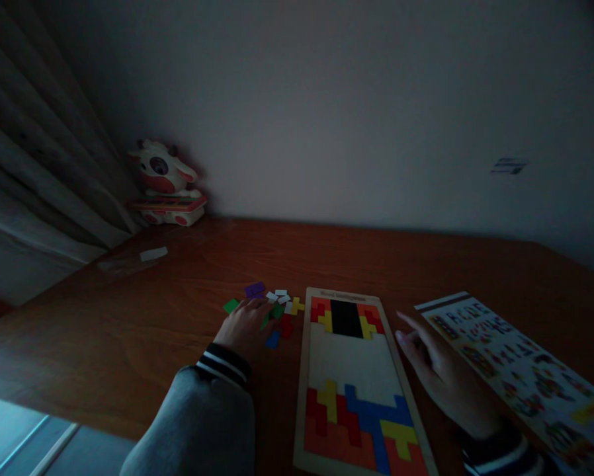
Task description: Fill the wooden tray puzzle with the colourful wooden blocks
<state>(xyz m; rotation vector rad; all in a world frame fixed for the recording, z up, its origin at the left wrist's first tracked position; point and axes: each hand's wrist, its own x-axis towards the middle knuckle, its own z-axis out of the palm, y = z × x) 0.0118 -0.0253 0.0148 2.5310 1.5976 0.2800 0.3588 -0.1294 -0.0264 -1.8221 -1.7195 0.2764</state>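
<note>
Desk [376,258] is topped by picture sheet [505,370], right; part-filled puzzle board [351,360], centre; toy cow [165,175], rear left | right hand [446,380] spread, held beside board | loose pieces [287,325] part-blocked by left hand [245,327], grip can't be told

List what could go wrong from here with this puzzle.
The left hand, down among the loose pieces, might scatter some across the table. The right hand, near the edge of the board, could bump it and jog the coloured shapes laid there. The dim light might make loose pieces hard to tell apart.
</note>
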